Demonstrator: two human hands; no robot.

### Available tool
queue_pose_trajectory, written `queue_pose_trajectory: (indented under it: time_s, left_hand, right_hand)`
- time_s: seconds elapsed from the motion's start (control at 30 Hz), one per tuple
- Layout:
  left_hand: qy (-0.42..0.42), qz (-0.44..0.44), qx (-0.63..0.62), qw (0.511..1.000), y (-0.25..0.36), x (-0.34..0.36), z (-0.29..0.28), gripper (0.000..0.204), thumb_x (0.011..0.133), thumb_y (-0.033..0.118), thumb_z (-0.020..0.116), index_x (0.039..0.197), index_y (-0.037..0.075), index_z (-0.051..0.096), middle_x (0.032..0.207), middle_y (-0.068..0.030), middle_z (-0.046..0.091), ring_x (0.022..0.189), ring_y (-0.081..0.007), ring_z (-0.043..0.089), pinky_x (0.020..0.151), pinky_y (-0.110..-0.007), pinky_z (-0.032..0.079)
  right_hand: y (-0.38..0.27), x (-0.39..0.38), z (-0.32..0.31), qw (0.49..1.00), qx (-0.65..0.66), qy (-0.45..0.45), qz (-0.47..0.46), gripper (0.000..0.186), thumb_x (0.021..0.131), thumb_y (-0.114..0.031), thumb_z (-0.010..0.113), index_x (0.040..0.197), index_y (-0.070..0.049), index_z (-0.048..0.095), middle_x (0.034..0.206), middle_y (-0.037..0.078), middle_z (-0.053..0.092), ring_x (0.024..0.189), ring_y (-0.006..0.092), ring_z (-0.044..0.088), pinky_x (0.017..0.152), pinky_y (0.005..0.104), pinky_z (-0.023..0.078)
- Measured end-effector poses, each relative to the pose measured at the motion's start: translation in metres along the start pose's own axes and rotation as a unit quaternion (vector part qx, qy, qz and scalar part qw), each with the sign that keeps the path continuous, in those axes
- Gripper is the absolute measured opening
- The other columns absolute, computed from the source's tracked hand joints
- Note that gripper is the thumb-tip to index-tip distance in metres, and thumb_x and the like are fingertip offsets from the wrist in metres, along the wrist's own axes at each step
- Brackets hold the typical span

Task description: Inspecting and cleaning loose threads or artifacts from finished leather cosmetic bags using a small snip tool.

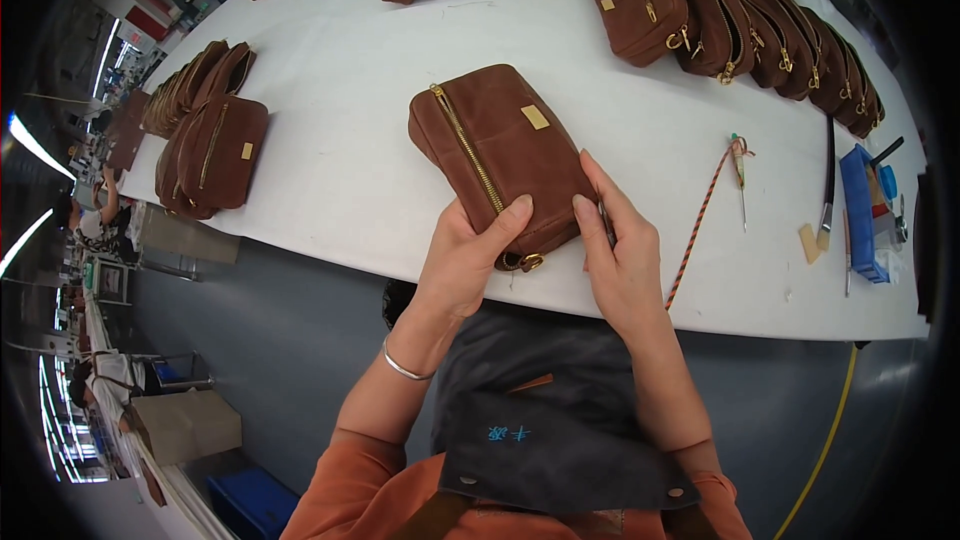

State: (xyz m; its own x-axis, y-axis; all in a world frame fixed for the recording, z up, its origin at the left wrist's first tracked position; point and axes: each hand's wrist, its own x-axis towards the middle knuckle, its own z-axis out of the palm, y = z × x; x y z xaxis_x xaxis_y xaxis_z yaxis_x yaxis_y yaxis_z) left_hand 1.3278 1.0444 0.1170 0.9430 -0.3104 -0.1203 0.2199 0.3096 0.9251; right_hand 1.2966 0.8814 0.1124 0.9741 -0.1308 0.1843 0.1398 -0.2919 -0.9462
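Observation:
A brown leather pouch (505,145) is tilted up over the near edge of the white table, a brass zipper running along its left side and a small gold plate on its front. My left hand (462,255) grips its lower left corner, thumb lying on the leather near the zipper. At the lower right side, my right hand (618,240) has its thumb and fingers closed around the pouch's edge. A gold ring hangs at the bottom end between both hands. The undersides of the fingers are hidden behind the pouch.
More brown pouches (225,155) stand in a row at the left, with others (640,5) at the far right. On the right lie an awl (741,175), a striped cord (698,220), a brush (827,200) and a blue tool tray (860,210). Two people sit far left.

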Motion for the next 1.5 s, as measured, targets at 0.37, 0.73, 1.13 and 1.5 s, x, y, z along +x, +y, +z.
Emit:
queue_pose_trajectory:
  time_s: [0.37,0.73,1.13,1.5]
  left_hand:
    - [0.043,0.029,-0.030,0.998,-0.006,-0.002,0.010,0.034,0.097,0.014,0.061,0.126,-0.003,0.053,0.120,-0.0095,0.062,0.108,-0.0136,0.059,0.095,-0.030,0.047]
    - [0.041,0.033,-0.034,0.998,-0.008,0.000,0.009,0.030,0.097,0.012,0.060,0.123,-0.002,0.053,0.117,-0.0089,0.064,0.104,-0.0132,0.061,0.091,-0.030,0.049]
    - [0.037,0.047,-0.027,0.998,-0.012,0.000,0.007,0.029,0.097,0.011,0.059,0.121,-0.003,0.053,0.115,-0.0086,0.064,0.101,-0.0118,0.061,0.088,-0.028,0.050]
    - [0.040,0.062,-0.019,0.997,-0.010,-0.001,0.009,0.031,0.096,0.015,0.062,0.122,-0.002,0.056,0.113,-0.0076,0.065,0.101,-0.0122,0.061,0.089,-0.029,0.048]
  right_hand:
    - [-0.004,-0.012,-0.015,0.965,-0.169,0.079,-0.185,0.055,0.091,-0.022,0.067,0.139,-0.004,0.050,0.094,0.010,0.051,0.075,0.0204,0.055,0.064,0.0328,0.048]
    - [-0.012,-0.025,-0.011,0.977,-0.142,-0.034,-0.155,0.044,0.085,-0.007,0.069,0.128,-0.007,0.059,0.086,0.008,0.057,0.067,0.0214,0.058,0.058,0.0318,0.047]
    - [-0.017,-0.022,-0.002,0.986,-0.111,-0.008,-0.121,0.032,0.083,-0.003,0.071,0.114,-0.007,0.069,0.083,0.008,0.065,0.059,0.0135,0.050,0.055,0.0267,0.041]
    - [-0.014,-0.022,0.001,0.983,-0.111,-0.003,-0.147,0.027,0.084,0.001,0.068,0.110,-0.006,0.071,0.080,0.006,0.059,0.065,0.0137,0.053,0.058,0.0262,0.042]
